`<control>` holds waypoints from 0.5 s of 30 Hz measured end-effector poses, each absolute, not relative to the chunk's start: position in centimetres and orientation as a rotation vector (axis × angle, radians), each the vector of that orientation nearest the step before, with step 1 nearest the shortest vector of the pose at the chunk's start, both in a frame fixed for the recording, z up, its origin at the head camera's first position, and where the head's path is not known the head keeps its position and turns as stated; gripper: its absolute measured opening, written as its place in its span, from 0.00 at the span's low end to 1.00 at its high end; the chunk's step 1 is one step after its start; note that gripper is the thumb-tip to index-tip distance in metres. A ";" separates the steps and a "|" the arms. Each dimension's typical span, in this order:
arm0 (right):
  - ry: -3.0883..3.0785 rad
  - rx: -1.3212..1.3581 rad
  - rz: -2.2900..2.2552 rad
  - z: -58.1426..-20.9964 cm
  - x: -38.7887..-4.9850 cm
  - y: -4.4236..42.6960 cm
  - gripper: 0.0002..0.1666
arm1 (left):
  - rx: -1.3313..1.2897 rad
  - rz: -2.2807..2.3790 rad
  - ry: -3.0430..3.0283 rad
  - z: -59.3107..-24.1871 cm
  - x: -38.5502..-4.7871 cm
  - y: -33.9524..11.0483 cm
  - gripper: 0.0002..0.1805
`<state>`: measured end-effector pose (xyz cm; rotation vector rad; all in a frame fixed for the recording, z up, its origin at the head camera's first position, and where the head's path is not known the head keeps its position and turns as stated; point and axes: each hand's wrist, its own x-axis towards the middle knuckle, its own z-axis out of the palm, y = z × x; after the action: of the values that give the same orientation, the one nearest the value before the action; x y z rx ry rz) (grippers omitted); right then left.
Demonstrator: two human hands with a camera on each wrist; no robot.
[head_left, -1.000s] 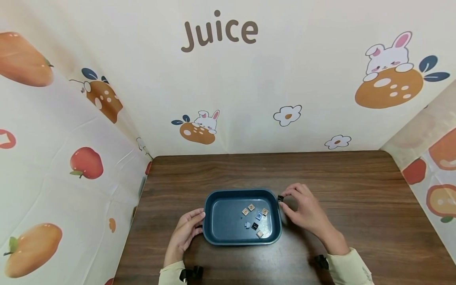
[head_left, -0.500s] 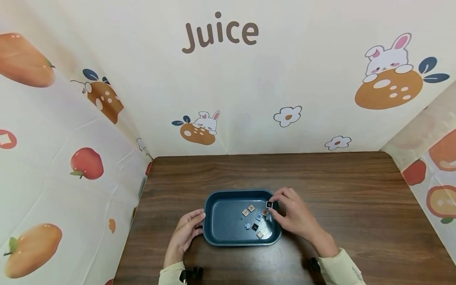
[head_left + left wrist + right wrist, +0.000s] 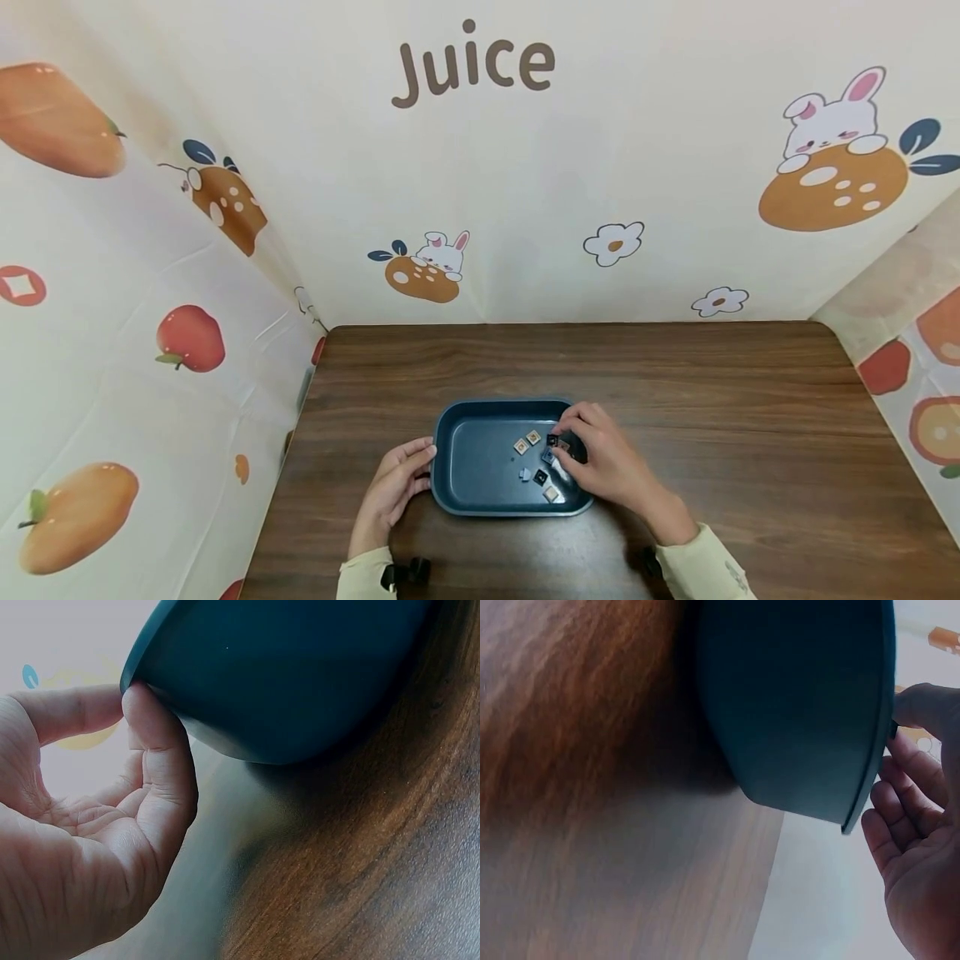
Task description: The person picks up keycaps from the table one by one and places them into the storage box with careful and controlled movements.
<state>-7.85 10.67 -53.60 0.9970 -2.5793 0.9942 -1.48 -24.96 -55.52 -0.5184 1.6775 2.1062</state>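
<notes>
A dark blue-green tray stands on the wooden table in the head view. At its left end my left hand pinches the rim between thumb and finger, plain in the left wrist view, where the tray's outer wall shows. Over the right part of the tray, my right hand pinches a small black square keycap. Inside lie several similar keycaps: beige ones, blue ones and a black one. Some near my right fingertips are partly hidden. In the right wrist view the tray wall hides most of the work.
The brown wooden table extends around the tray. A white printed backdrop rises along its far edge, with further printed sheets at the left and right. Black straps sit at the wrists.
My right hand has moved left from beyond the tray's right rim to above its inside, carrying the black keycap. My left hand stays on the rim. The head view has shifted slightly.
</notes>
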 end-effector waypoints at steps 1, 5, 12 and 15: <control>-2.575 1.004 0.996 -53.7 -7.8 10.6 0.16 | -0.523 2.105 1.678 -55.5 -1.5 -25.0 0.14; -2.543 1.050 0.993 -54.1 -7.7 10.2 0.17 | -0.544 2.096 1.688 -55.5 -1.5 -24.9 0.17; -2.602 1.086 0.925 -54.6 -7.4 9.5 0.16 | -0.547 2.095 1.694 -55.5 -1.5 -24.8 0.20; -2.647 1.090 0.917 -54.7 -7.3 9.2 0.14 | -0.546 2.096 1.690 -55.6 -1.5 -24.8 0.21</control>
<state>-7.29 9.23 -54.68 1.0899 -2.6466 0.9165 -1.49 -24.82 -55.61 -0.5456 1.6896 2.0958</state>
